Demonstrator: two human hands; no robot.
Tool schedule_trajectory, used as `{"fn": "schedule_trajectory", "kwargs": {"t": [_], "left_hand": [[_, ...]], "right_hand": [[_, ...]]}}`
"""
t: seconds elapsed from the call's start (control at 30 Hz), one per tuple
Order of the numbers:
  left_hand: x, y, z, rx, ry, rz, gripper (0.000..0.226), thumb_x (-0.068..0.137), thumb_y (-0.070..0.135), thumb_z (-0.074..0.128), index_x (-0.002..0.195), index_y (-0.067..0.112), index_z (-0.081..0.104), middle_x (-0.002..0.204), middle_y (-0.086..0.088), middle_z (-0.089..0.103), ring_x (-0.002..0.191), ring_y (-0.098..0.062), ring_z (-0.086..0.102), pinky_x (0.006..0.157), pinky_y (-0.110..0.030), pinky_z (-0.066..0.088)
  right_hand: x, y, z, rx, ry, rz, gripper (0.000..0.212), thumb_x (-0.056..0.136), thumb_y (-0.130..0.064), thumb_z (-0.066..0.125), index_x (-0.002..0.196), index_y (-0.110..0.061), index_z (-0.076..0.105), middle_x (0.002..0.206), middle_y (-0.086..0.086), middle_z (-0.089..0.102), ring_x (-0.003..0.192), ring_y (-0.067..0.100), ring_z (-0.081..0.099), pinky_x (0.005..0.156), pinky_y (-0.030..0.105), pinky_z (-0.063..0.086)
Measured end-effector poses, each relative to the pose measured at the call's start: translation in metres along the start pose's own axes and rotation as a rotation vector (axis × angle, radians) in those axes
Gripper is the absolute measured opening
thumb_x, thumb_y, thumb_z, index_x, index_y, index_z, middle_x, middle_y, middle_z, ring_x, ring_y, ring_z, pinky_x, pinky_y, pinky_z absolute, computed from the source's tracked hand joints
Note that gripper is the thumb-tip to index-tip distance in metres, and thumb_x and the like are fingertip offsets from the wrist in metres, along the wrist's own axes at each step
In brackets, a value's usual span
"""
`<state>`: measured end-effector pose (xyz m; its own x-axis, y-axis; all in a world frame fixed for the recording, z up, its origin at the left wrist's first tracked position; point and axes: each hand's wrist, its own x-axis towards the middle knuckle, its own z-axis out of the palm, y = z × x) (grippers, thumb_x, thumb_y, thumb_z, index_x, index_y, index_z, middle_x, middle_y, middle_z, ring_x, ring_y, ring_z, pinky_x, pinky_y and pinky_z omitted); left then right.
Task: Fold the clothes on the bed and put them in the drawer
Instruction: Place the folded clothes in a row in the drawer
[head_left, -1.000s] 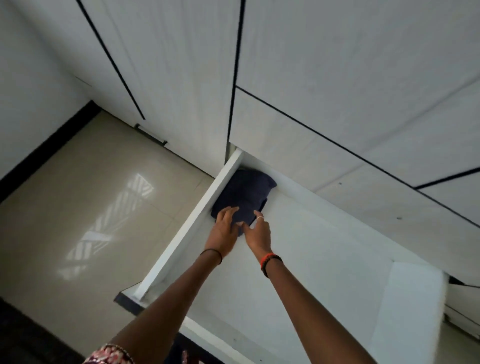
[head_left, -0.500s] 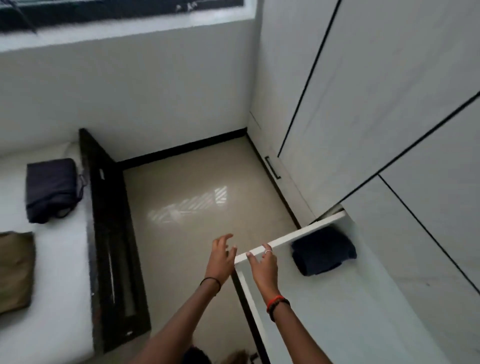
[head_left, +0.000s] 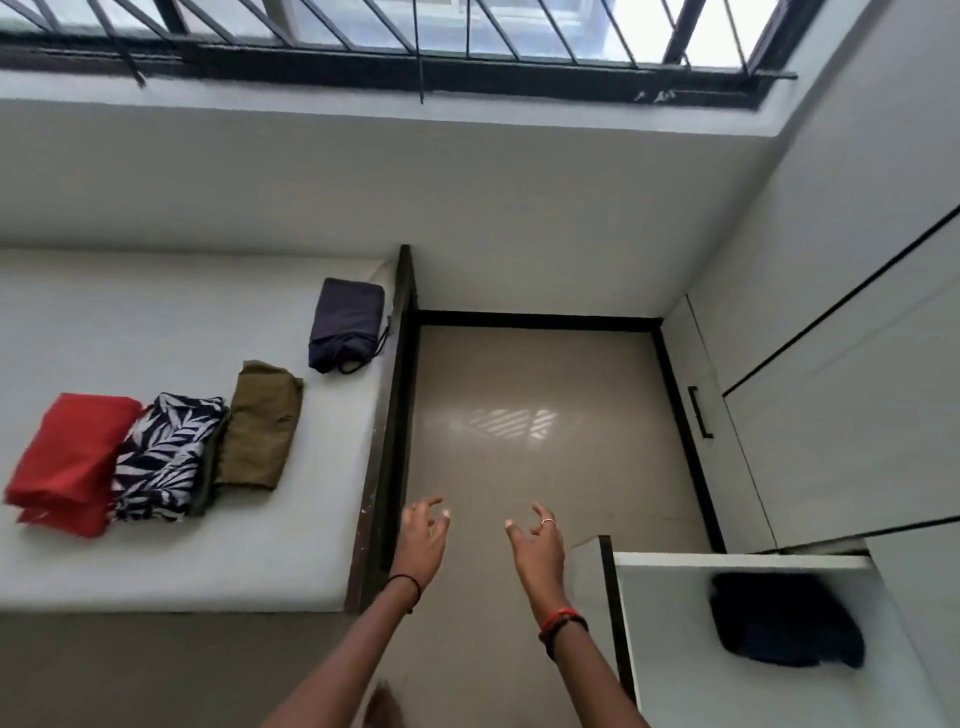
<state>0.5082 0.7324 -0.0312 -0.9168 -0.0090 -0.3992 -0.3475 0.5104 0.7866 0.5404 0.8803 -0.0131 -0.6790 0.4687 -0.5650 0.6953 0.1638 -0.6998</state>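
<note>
Your left hand (head_left: 423, 535) hangs over the floor (head_left: 530, 405), just beside the bed's dark end board (head_left: 389, 441). Its fingers are spread and loosely curled, and it holds nothing. Your right hand (head_left: 537, 545) is level with it and a little apart. It is likewise loosely curled and empty, with a ring (head_left: 546, 521) on one finger, and it sits near the drawer's front corner. A black band (head_left: 408, 582) circles your left wrist and a red band (head_left: 563, 621) your right.

The drawer (head_left: 727, 561) stands pulled out at lower right, below the white wardrobe (head_left: 857, 364). One dark garment (head_left: 779, 623) lies inside, close under the side wall and toward the wardrobe end. It is blurred, so its fold cannot be judged.

Four folded items lie on the bed (head_left: 182, 561):
- A red piece (head_left: 72, 457) lies at the far left.
- A leaf-print piece (head_left: 166, 457) touches the red piece's right side.
- An olive piece (head_left: 262, 426) lies just beside the print.
- A navy bundle (head_left: 345, 325) lies apart from those three, near the end board, with a cord trailing from its lower edge.

A barred window (head_left: 467, 31) runs across the top of the view, above the bed and floor. A black handle (head_left: 698, 410) is fixed to a lower wardrobe panel, beside the floor
</note>
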Motion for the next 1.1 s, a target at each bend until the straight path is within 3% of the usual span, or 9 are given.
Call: {"fn": "schedule_trajectory", "kwargs": {"t": [0.13,0.27,0.33,0.53,0.63,0.8,0.87,0.93,1.1], "left_hand": [[0.005,-0.015,-0.059,-0.003,0.062,-0.03,0.029,0.095,0.013,0.05,0.123,0.005,0.054,0.124,-0.016,0.047,0.097,-0.017,0.052,0.089,-0.017,0.036],[0.011,-0.021,-0.116,-0.04,0.105,-0.061,0.029,0.096,0.015,0.049,0.123,0.006,0.054,0.121,-0.018,0.047,0.11,-0.028,0.055,0.098,-0.031,0.042],[0.017,-0.028,-0.14,-0.048,0.143,-0.08,0.029,0.096,0.015,0.049,0.122,0.005,0.055,0.122,-0.019,0.047,0.108,-0.029,0.056,0.094,-0.026,0.043],[0.046,-0.051,-0.189,-0.105,0.229,-0.174,0.028,0.096,0.015,0.05,0.121,0.005,0.056,0.127,-0.021,0.048,0.108,-0.03,0.057,0.092,-0.028,0.041],[0.067,-0.062,-0.205,-0.097,0.263,-0.224,0.029,0.096,0.016,0.049,0.122,0.004,0.055,0.127,-0.021,0.047,0.11,-0.031,0.055,0.093,-0.029,0.04],[0.105,-0.079,-0.226,-0.09,0.308,-0.289,0.028,0.094,0.01,0.052,0.119,-0.001,0.056,0.121,-0.027,0.051,0.105,-0.035,0.055,0.092,-0.031,0.04],[0.121,-0.086,-0.234,-0.096,0.315,-0.322,0.028,0.094,0.009,0.052,0.119,-0.002,0.056,0.12,-0.026,0.051,0.106,-0.035,0.055,0.094,-0.033,0.04],[0.136,-0.093,-0.24,-0.106,0.321,-0.36,0.027,0.094,0.009,0.052,0.119,-0.002,0.056,0.12,-0.025,0.051,0.105,-0.034,0.055,0.094,-0.033,0.04],[0.17,-0.115,-0.252,-0.057,0.348,-0.423,0.028,0.093,0.011,0.053,0.119,0.0,0.058,0.125,-0.026,0.046,0.106,-0.036,0.054,0.095,-0.031,0.038]], "right_hand": [[-0.021,-0.023,0.047,-0.039,-0.05,-0.02,0.053,0.087,-0.022,0.064,0.136,-0.012,0.045,0.113,0.014,0.055,0.103,0.027,0.055,0.092,0.031,0.043],[-0.035,-0.044,0.093,-0.064,-0.099,-0.023,0.054,0.087,-0.022,0.065,0.135,-0.01,0.046,0.102,0.011,0.056,0.098,0.026,0.057,0.091,0.034,0.046],[-0.04,-0.058,0.114,-0.074,-0.137,-0.052,0.055,0.088,-0.022,0.064,0.137,-0.009,0.044,0.096,0.007,0.052,0.095,0.024,0.056,0.092,0.036,0.046],[-0.033,-0.101,0.167,-0.093,-0.242,-0.094,0.053,0.09,-0.019,0.062,0.138,-0.008,0.042,0.101,0.008,0.056,0.095,0.02,0.054,0.085,0.024,0.04],[-0.02,-0.115,0.196,-0.105,-0.295,-0.097,0.053,0.091,-0.019,0.061,0.138,-0.008,0.041,0.115,0.014,0.06,0.103,0.024,0.057,0.09,0.027,0.042],[0.008,-0.131,0.241,-0.129,-0.355,-0.068,0.048,0.088,-0.02,0.064,0.132,-0.009,0.046,0.096,0.011,0.062,0.089,0.022,0.059,0.086,0.035,0.048],[0.021,-0.136,0.256,-0.137,-0.37,-0.042,0.049,0.087,-0.021,0.065,0.131,-0.008,0.046,0.099,0.012,0.062,0.091,0.024,0.06,0.088,0.038,0.05],[0.031,-0.14,0.27,-0.152,-0.395,-0.03,0.049,0.087,-0.022,0.065,0.131,-0.008,0.045,0.105,0.014,0.062,0.095,0.025,0.06,0.09,0.036,0.048],[0.056,-0.149,0.302,-0.208,-0.44,-0.028,0.048,0.089,-0.022,0.064,0.13,-0.008,0.044,0.095,0.007,0.053,0.086,0.017,0.052,0.082,0.027,0.042]]}}
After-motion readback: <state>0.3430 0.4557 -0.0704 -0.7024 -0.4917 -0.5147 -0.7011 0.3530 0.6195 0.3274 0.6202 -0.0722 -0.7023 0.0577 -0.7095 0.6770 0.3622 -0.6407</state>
